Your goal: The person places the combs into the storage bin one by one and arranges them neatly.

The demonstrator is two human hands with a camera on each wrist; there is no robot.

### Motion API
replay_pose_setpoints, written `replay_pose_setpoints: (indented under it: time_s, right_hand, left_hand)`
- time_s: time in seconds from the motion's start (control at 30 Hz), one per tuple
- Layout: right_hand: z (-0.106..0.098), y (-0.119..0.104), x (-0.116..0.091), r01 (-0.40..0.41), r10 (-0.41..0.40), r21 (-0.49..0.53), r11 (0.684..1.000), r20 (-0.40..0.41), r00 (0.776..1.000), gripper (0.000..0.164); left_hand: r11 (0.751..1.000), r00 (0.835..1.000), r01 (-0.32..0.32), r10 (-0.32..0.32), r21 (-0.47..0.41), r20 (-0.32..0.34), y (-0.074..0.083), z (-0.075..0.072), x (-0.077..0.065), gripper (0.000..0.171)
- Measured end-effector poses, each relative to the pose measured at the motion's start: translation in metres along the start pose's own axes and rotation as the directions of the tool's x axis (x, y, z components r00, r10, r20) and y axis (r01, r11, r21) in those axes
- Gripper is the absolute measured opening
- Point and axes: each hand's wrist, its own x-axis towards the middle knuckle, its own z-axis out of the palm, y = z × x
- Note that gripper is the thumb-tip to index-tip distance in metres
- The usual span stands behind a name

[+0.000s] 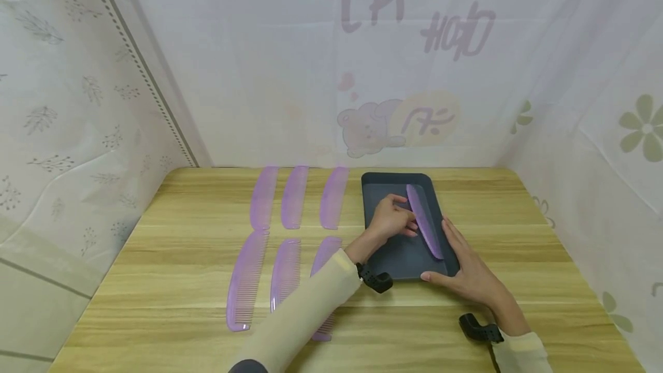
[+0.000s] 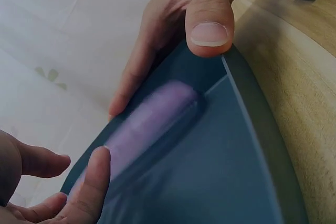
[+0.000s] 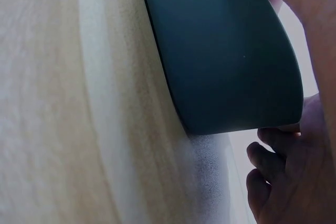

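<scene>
A dark blue-grey rectangular tray (image 1: 401, 258) lies on the table's right half. Inside it, along the right wall, a purple comb (image 1: 426, 224) slants on its edge; it is blurred in the left wrist view (image 2: 152, 119). My left hand (image 1: 391, 219) is over the tray just left of the comb, fingers spread, fingertips close to it; whether they touch is hard to tell. My right hand (image 1: 468, 266) holds the tray's near right corner, thumb at the near rim and fingers along the right side. The tray's outer wall (image 3: 226, 56) fills much of the right wrist view.
Left of the tray, several purple combs lie in two rows on the wooden table (image 1: 176, 258), including a far-row comb (image 1: 334, 197) and a near-left comb (image 1: 247, 281). My left sleeve (image 1: 305, 309) covers part of the near row. Patterned curtains (image 1: 290, 73) stand behind and beside the table.
</scene>
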Motion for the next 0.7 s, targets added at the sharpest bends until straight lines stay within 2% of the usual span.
replay_pose_setpoints:
  time_s: [0.23,0.43,0.63,0.7]
  right_hand:
    - [0.0,-0.001,0.0,0.0,0.0,0.003,1.0,0.004,1.0,0.123]
    - [0.002,0.0,0.0,-0.01,0.01,-0.001,1.0,0.007,1.0,0.123]
    - [0.001,-0.001,-0.001,-0.012,0.012,0.001,1.0,0.009,1.0,0.124]
    - [0.001,-0.001,-0.001,-0.012,0.012,0.002,1.0,0.01,1.0,0.124]
  left_hand:
    - [0.989,0.998,-0.062,0.057,0.132,0.037,0.0,-0.003,-0.003,0.045]
    - [0.977,0.991,-0.117,0.103,0.178,0.086,0.003,-0.011,-0.011,0.044]
    - [0.957,0.979,-0.19,0.167,0.221,0.121,0.004,-0.019,-0.02,0.043]
    - [0.942,0.974,-0.214,0.186,0.259,0.129,0.005,-0.021,-0.024,0.045]
